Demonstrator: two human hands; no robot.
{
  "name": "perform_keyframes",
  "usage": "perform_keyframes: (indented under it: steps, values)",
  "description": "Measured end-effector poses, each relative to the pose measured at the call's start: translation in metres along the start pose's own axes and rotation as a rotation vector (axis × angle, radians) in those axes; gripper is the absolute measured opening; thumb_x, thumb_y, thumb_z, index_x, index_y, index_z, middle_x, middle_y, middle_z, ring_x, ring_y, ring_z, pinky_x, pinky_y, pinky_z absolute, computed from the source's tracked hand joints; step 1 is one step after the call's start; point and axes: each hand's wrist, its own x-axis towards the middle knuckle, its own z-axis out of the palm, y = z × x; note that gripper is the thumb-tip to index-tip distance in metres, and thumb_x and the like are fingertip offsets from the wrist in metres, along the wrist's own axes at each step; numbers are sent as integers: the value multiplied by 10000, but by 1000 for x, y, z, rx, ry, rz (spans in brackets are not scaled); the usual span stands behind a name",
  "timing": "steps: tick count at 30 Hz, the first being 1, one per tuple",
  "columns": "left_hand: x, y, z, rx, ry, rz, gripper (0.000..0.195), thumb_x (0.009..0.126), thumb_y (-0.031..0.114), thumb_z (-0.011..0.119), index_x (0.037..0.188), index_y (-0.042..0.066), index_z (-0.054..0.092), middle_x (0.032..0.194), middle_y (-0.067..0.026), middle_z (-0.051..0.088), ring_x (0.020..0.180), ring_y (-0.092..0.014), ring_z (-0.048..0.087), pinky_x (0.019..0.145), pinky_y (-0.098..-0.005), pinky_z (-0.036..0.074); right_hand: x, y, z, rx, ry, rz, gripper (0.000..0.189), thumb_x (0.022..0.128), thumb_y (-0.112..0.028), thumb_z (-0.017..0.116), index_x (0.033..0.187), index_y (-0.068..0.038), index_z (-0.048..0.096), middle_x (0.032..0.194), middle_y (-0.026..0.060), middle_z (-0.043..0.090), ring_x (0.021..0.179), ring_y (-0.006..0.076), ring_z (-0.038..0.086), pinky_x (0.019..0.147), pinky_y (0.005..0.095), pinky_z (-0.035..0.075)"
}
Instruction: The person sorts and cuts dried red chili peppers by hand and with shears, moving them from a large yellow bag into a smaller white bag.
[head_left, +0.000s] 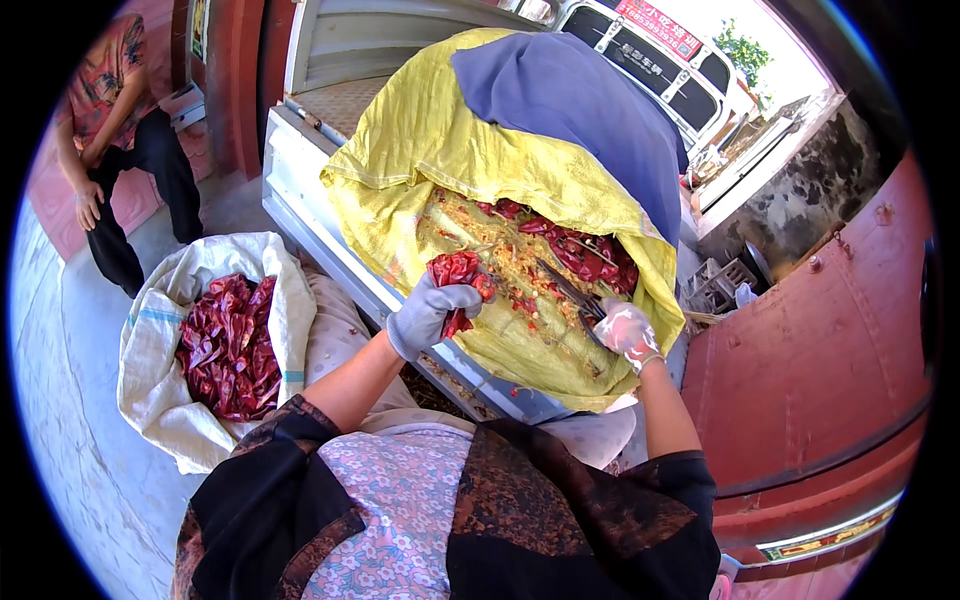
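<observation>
My left hand (437, 311), in a grey glove, grips dried red chili peppers (452, 268) above the near part of a yellow woven sack (517, 367). In a patterned glove, my right hand (625, 330) is closed around the handles of dark metal scissors (574, 289); their blades point up and left over the sack. Yellow seeds and red scraps (514, 274) are strewn on the sack, and more dried red peppers (581, 251) lie under its folded flap. At the left, a white woven sack (150, 375) stands with its mouth wide, holding many dried red peppers (229, 345).
The yellow sack lies on a truck bed with a metal side panel (300, 180); a blue cloth (570, 97) covers its far part. A seated person (120, 142) is at the upper left. A red metal door (817, 322) stands at the right.
</observation>
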Motion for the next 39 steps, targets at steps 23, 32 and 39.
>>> perform_keyframes:
  steps: [23, 32, 39]
  values:
    - [-5, 12, -14, 214, 10, -95, 205, 639, -29, 529, 843, -9, 546, 768, -44, 567, 737, -143, 554, 658, -237, 433, -107, -81, -31, 1749, -890, -218, 904, 775, -755, 367, 1106, 65, 553, 766, 62, 589, 539, 63, 402, 482, 211, 320]
    - [-4, 13, -25, 544, -137, 56, 102, 705, -19, 605, 615, 22, 580, 776, -93, 586, 756, -200, 583, 680, -280, 451, -105, -75, -32, 1736, -911, -253, 801, 786, -727, 403, 1160, -25, 501, 951, 156, 620, 622, 66, 484, 571, 191, 396]
    - [-7, 29, -10, 646, -113, -28, 86, 677, -28, 639, 615, 9, 592, 774, -97, 593, 781, -218, 601, 695, -296, 459, -110, -84, -41, 1792, -884, -127, 752, 807, -710, 387, 1132, -44, 512, 930, 182, 620, 613, 88, 489, 579, 190, 395]
